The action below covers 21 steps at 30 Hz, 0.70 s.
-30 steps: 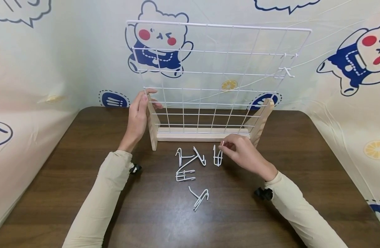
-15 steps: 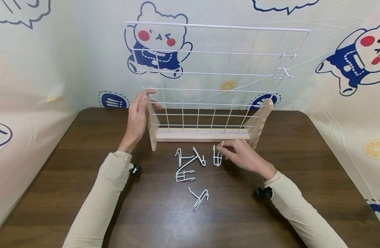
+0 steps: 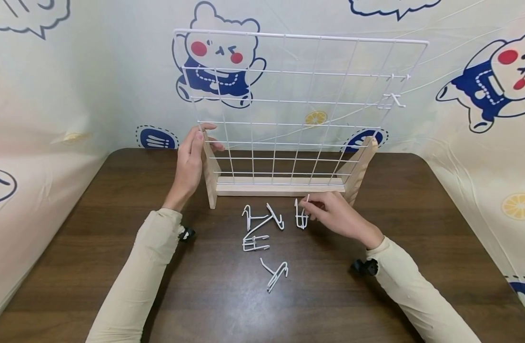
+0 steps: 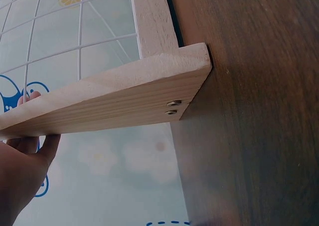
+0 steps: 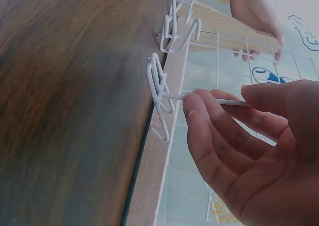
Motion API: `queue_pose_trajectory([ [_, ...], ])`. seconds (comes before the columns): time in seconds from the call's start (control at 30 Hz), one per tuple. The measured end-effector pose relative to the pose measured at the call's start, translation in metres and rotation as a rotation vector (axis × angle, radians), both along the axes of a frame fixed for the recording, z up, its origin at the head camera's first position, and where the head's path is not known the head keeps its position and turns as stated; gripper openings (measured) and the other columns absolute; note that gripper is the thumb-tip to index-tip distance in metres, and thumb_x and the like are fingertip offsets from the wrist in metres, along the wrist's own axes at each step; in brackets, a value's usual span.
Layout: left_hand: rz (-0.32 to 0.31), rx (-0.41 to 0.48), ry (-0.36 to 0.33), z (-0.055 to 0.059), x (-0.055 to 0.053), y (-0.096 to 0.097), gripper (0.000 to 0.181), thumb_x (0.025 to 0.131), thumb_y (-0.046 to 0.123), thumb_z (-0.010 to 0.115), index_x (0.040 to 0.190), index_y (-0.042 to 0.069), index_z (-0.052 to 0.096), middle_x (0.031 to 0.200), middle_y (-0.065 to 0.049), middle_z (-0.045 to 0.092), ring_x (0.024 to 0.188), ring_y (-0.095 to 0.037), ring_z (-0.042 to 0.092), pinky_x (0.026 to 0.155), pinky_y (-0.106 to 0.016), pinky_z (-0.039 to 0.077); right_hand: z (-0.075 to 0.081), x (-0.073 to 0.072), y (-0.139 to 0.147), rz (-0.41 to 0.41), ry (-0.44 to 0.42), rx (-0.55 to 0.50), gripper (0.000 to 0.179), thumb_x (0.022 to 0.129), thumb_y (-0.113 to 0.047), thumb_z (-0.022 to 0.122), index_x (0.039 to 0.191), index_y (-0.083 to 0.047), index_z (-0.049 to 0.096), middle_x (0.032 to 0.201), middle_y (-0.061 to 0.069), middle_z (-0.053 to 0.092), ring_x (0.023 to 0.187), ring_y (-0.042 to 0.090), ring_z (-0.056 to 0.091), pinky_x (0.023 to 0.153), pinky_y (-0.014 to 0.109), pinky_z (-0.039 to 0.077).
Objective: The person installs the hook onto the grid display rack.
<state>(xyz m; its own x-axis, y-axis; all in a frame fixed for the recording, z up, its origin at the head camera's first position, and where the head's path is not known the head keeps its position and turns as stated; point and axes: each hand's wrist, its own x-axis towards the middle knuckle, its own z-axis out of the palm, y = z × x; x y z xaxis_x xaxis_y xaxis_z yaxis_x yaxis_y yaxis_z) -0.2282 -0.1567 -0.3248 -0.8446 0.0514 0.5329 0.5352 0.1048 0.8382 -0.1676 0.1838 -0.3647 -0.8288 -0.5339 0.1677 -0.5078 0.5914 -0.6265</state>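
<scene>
A white wire grid panel (image 3: 284, 101) stands upright in a pale wooden stand (image 3: 279, 192). My left hand (image 3: 190, 159) grips the top of the stand's left side piece (image 4: 114, 99), fingers wrapped behind it. In front of the stand, my right hand (image 3: 337, 214) pinches the straight prong of a white wire hook (image 5: 159, 86) between thumb and fingers. That hook's wire frame (image 3: 301, 220) hangs from the fingertips, low over the table. To its left, several similar hooks (image 3: 256, 243) lie on the table, some overlapping.
One more white hook (image 3: 392, 98) hangs on the panel at the upper right. A lone hook (image 3: 274, 276) lies nearer the front of the brown wooden table (image 3: 211, 305). A printed cloth backdrop (image 3: 129, 71) surrounds the back and sides.
My right hand has shifted slightly left with the hook pinched in it, and the hook has risen a touch. My left hand keeps its grip on the stand.
</scene>
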Motion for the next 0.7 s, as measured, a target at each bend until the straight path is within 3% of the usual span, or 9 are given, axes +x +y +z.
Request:
queue_pose_trajectory([
  [0.47,0.004,-0.004,-0.008,0.000,0.001,0.001,0.039,0.110,0.024,0.031,0.132,0.003,0.054,0.101,-0.037,0.062,0.099,-0.048,0.060,0.098,-0.053,0.043,0.017,0.008,0.000,-0.015,0.051,-0.001,0.022,0.102,-0.019,0.058,0.087,-0.011,0.072,0.070,0.003,0.065,0.063,0.010,0.058,0.059,0.028,0.048],
  [0.7,0.004,0.050,0.036,-0.001,-0.001,0.005,0.039,0.109,0.019,0.031,0.129,-0.003,0.055,0.096,-0.042,0.059,0.093,-0.050,0.059,0.093,-0.049,0.047,0.032,0.011,0.003,-0.036,0.082,-0.048,0.019,0.102,-0.019,0.058,0.091,-0.016,0.073,0.075,0.001,0.069,0.066,0.010,0.063,0.062,0.029,0.052],
])
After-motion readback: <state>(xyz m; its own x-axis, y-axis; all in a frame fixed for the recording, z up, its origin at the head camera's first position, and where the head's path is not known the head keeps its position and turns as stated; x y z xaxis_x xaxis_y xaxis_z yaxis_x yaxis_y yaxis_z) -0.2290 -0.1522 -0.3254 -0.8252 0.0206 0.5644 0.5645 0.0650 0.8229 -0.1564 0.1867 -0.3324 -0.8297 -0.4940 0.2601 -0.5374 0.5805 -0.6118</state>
